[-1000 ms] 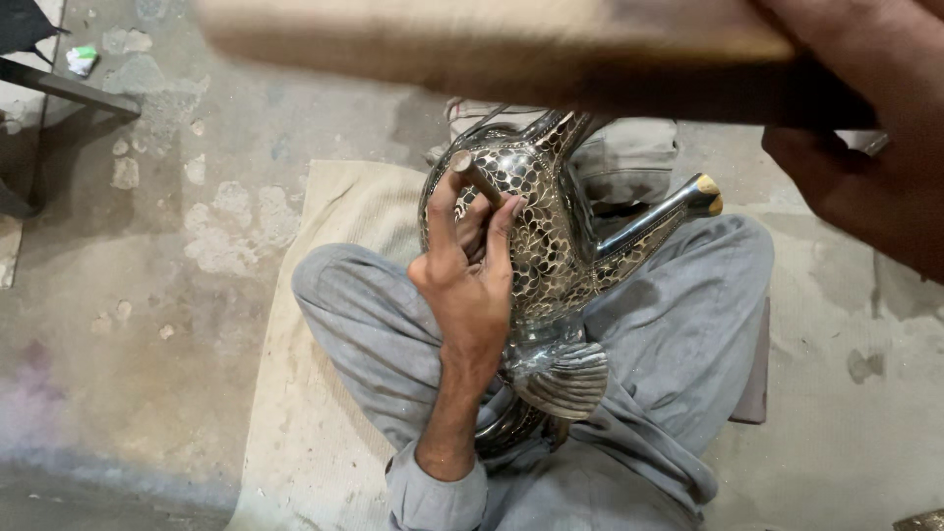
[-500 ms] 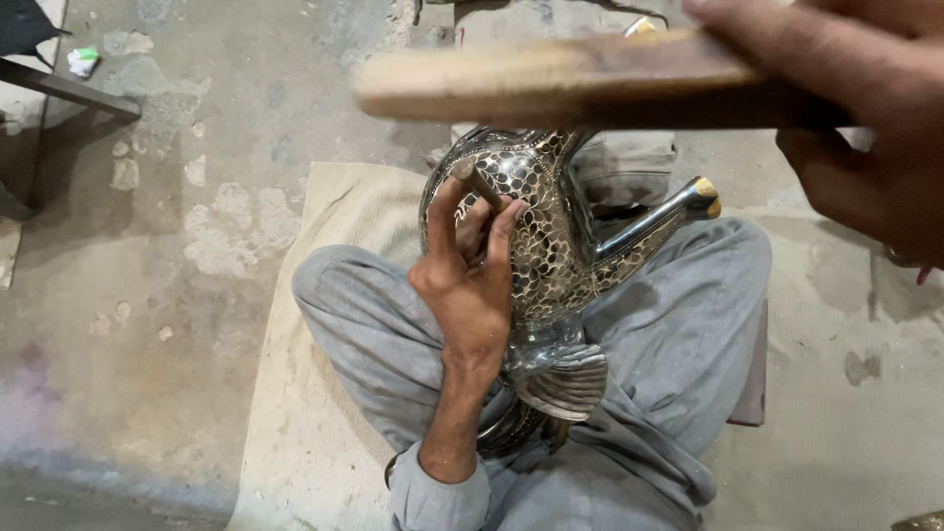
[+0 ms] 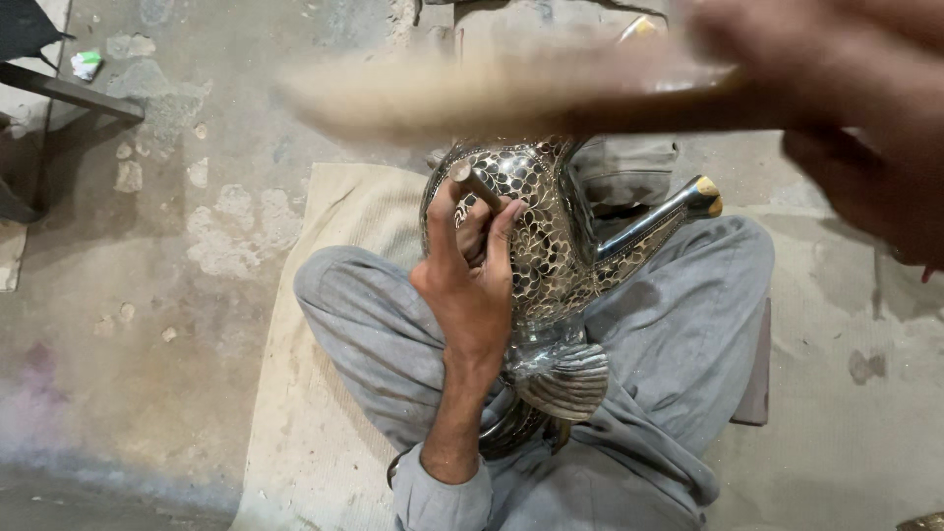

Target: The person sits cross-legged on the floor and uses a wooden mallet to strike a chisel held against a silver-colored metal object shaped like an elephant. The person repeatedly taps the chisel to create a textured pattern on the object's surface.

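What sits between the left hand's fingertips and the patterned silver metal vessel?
In the head view, a short metal punch, pinched by the left hand, sits tip-down against the patterned silver metal vessel.

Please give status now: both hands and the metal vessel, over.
Left hand pins a small punch against the patterned metal vessel in the lap. Right hand grips a blurred wooden mallet above it. Nothing between mallet and punch.

Left hand [image 3: 470, 285] pinching a small punch [image 3: 476, 184] against patterned metal ewer [image 3: 551, 246], right hand [image 3: 846, 108] gripping blurred, probably wooden, mallet [image 3: 472, 93]
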